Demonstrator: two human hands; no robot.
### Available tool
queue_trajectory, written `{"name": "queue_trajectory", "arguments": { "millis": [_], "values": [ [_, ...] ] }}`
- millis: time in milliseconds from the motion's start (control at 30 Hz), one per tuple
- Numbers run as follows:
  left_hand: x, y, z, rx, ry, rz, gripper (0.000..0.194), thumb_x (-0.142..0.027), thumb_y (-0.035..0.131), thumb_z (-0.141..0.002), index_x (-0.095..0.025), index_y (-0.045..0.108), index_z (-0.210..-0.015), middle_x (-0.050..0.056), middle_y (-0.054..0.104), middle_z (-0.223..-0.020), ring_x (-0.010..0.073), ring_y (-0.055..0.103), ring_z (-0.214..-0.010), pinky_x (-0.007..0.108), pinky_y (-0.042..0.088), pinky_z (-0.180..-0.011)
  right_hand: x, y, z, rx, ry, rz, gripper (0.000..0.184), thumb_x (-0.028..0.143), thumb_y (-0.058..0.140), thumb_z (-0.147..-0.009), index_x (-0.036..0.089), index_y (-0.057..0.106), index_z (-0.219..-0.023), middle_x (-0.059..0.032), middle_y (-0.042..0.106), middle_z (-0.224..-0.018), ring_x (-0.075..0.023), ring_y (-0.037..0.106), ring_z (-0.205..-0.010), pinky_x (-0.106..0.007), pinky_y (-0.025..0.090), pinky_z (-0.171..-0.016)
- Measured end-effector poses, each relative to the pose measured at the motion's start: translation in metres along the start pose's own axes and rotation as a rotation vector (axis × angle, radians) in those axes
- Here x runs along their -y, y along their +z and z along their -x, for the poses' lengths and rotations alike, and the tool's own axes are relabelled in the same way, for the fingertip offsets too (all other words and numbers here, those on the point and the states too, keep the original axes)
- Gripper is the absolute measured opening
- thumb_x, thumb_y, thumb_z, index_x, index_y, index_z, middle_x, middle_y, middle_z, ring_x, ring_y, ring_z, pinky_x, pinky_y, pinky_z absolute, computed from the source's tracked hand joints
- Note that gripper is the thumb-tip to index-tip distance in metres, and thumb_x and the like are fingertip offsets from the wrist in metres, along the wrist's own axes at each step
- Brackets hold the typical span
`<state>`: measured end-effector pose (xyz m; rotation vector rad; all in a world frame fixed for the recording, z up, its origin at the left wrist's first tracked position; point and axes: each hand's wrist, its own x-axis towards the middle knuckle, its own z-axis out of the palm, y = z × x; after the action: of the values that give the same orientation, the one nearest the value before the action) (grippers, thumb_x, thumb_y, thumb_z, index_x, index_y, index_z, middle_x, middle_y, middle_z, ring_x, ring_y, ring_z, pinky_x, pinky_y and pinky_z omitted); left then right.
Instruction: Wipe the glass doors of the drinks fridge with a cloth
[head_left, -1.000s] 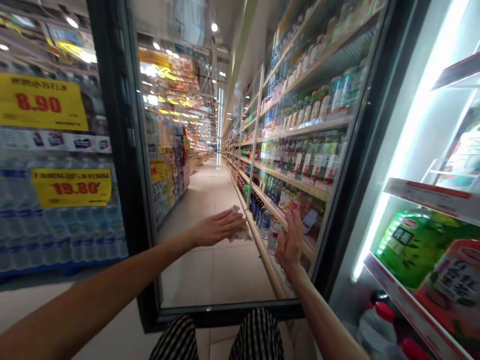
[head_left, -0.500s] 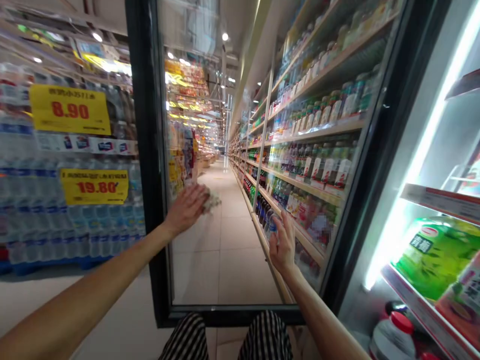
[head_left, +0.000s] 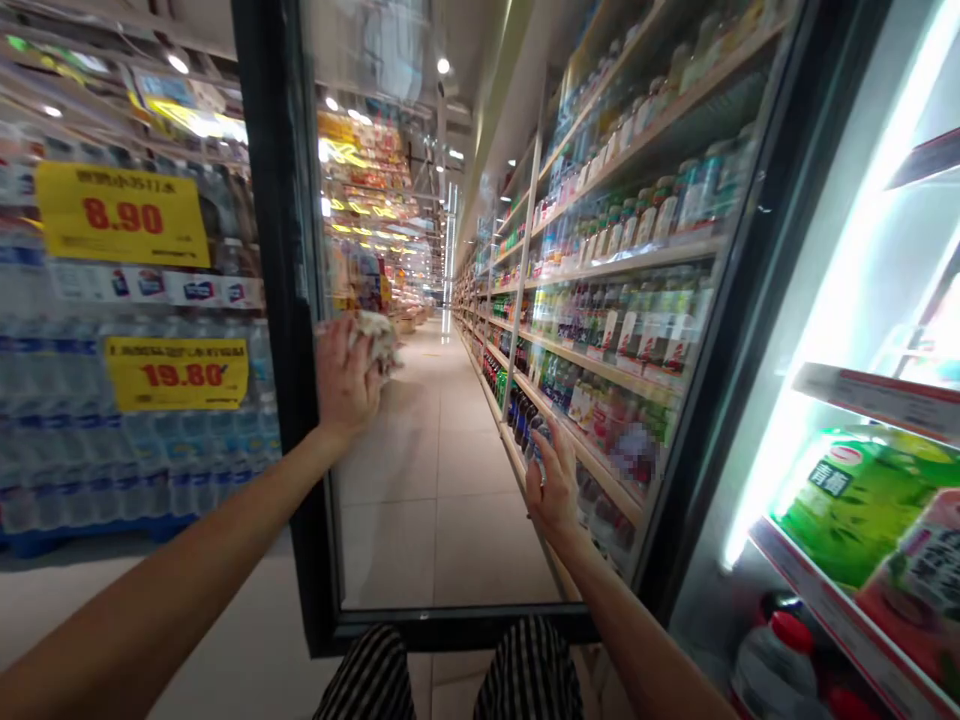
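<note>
A glass door with a black frame [head_left: 274, 250] stands open in front of me. Near the left side of its pane, my left hand [head_left: 346, 378] presses a crumpled, pale patterned cloth [head_left: 379, 342] flat to the glass. The palm and fingers cover part of the cloth. Lower right on the same pane is my right hand [head_left: 553, 485], its fingers apart and slightly bent, with nothing in them. Its fingertips are at the glass; whether they touch it I cannot tell.
To the right, a lit fridge holds a green drink pack [head_left: 855, 505] and a red-capped bottle [head_left: 780, 650]. Stacked water bottles [head_left: 172, 440] with yellow price signs [head_left: 124, 215] stand to the left. Through the glass, bottle shelves [head_left: 622, 260] line an aisle.
My left hand has moved left and slightly up across the glass with the cloth, toward the frame. My right hand has shifted slightly left. The view has turned a little.
</note>
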<state>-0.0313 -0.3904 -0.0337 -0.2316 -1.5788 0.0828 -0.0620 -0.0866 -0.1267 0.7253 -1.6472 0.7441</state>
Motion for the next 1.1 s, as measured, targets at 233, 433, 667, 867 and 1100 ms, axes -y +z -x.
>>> {"name": "queue_trajectory", "arguments": {
  "millis": [233,433,667,867,1100],
  "values": [
    [-0.035,0.008,0.011,0.395,0.838,0.234,0.040,-0.012,0.037,-0.087,-0.025,0.044,-0.125,0.000,0.045,-0.135,0.0124,0.022,-0.135,0.033,0.024,-0.110,0.011,0.003,-0.006,0.050,-0.043,0.000,0.045,0.010,0.039,-0.082,0.020,0.042,-0.126,-0.0114,0.035,-0.141,-0.0226,0.027,-0.133,-0.050,0.032,-0.104],
    [-0.050,0.025,-0.034,0.160,0.283,0.115,0.045,-0.015,0.042,-0.087,-0.014,0.034,-0.131,0.011,0.033,-0.142,0.0222,0.017,-0.136,0.048,0.022,-0.110,0.012,0.004,-0.007,0.000,-0.057,-0.017,0.049,0.011,0.038,-0.082,0.022,0.039,-0.130,-0.0100,0.034,-0.141,-0.0221,0.028,-0.133,-0.050,0.033,-0.104],
    [-0.104,0.038,-0.015,0.221,0.541,0.374,0.060,-0.021,0.046,-0.086,-0.011,0.018,-0.138,0.019,0.034,-0.140,0.0227,0.020,-0.135,0.040,0.034,-0.105,0.023,0.020,-0.032,0.081,-0.219,-0.036,0.054,0.010,0.034,-0.081,0.016,0.033,-0.135,-0.0110,0.033,-0.143,-0.0203,0.019,-0.137,-0.045,0.028,-0.108],
    [-0.083,0.031,-0.009,0.312,0.293,0.219,0.074,-0.031,0.048,-0.083,-0.016,0.005,-0.142,0.017,0.023,-0.145,0.0273,0.014,-0.137,0.050,0.022,-0.109,0.040,0.065,-0.056,0.154,-0.284,0.182,0.040,0.027,0.045,-0.086,0.024,0.045,-0.126,-0.0063,0.038,-0.141,-0.0230,0.015,-0.138,-0.050,0.019,-0.109],
    [-0.078,0.016,0.024,0.334,0.184,0.108,0.084,-0.047,0.054,-0.079,-0.014,0.008,-0.142,0.018,0.024,-0.145,0.0290,0.015,-0.136,0.051,0.021,-0.108,-0.043,0.011,-0.079,-0.002,-0.240,0.228,0.029,0.023,0.042,-0.089,0.029,0.055,-0.114,-0.0038,0.044,-0.136,-0.0200,0.024,-0.135,-0.052,0.018,-0.109]
  ]
}}
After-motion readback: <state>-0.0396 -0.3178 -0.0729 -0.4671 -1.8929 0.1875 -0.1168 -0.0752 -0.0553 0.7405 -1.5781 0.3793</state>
